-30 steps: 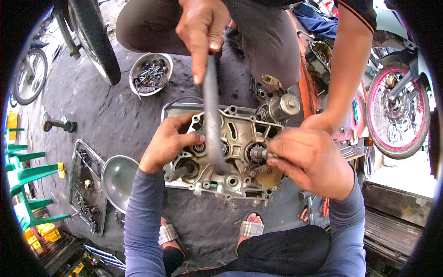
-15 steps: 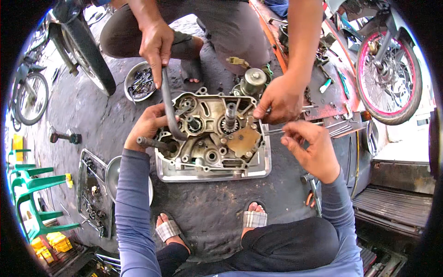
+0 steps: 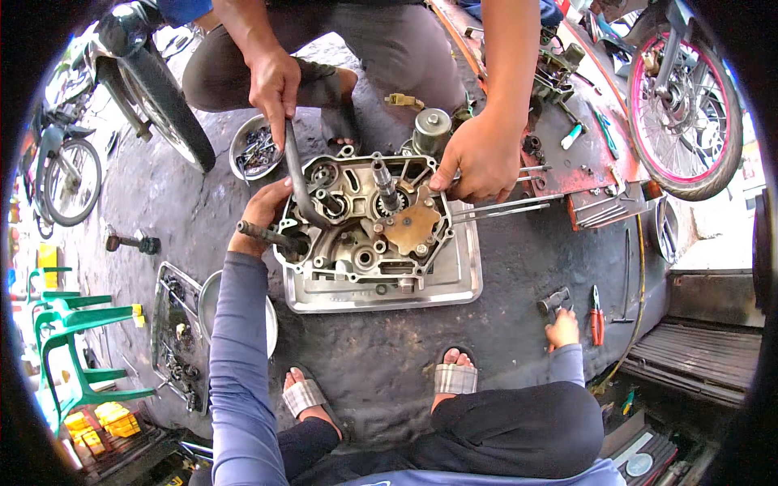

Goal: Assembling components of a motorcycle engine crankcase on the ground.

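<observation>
A metal engine crankcase with a shaft standing up from it rests over a silver tray. My left hand grips the case's far left edge, its fingers partly hidden behind it. Down at the right, my right hand is closed on the handle of a hammer lying on the ground. Across from me, a co-worker's one hand holds a bent metal bar, its lower end inside the case. The co-worker's other hand holds the case's far right corner. Long studs stick out rightward.
Red-handled pliers lie right of the hammer. A bowl of bolts stands at the far left of the case. A parts tray and a round metal basin are at left. Motorcycle wheels and green chairs flank the area.
My right hand has left the studs and moved down to the hammer. The crankcase has shifted slightly left and tilted. The co-worker's hands stay on the bar and the case.
</observation>
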The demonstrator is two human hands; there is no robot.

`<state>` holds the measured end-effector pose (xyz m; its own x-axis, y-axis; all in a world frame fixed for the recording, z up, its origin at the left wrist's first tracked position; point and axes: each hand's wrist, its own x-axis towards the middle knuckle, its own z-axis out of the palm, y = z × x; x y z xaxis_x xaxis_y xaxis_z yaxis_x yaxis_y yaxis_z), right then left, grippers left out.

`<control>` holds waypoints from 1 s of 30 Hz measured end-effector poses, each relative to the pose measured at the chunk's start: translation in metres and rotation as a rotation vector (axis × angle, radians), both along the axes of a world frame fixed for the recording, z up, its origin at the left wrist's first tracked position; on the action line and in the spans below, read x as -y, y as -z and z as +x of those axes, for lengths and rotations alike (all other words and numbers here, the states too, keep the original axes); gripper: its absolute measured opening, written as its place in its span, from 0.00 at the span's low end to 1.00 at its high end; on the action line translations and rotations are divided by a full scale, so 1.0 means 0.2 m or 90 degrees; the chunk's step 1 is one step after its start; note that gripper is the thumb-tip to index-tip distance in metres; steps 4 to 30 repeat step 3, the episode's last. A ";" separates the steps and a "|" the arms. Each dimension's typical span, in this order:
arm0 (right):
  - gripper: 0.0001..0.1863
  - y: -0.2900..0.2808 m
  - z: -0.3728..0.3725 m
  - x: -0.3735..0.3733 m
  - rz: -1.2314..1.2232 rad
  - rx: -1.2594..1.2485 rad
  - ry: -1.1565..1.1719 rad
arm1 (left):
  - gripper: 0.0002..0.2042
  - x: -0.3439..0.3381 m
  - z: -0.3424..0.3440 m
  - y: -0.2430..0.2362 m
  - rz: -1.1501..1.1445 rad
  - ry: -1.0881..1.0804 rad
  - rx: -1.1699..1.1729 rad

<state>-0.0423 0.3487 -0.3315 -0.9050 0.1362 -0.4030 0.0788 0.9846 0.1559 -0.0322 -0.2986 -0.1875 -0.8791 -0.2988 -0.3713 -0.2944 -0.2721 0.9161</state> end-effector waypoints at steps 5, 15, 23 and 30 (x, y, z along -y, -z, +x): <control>0.34 0.00 0.05 0.05 0.040 0.005 -0.032 | 0.25 0.14 0.01 0.10 -0.084 -0.026 0.075; 0.34 0.00 0.05 0.05 0.040 0.005 -0.032 | 0.25 0.14 0.01 0.10 -0.084 -0.026 0.075; 0.34 0.00 0.05 0.05 0.040 0.005 -0.032 | 0.25 0.14 0.01 0.10 -0.084 -0.026 0.075; 0.34 0.00 0.05 0.05 0.040 0.005 -0.032 | 0.25 0.14 0.01 0.10 -0.084 -0.026 0.075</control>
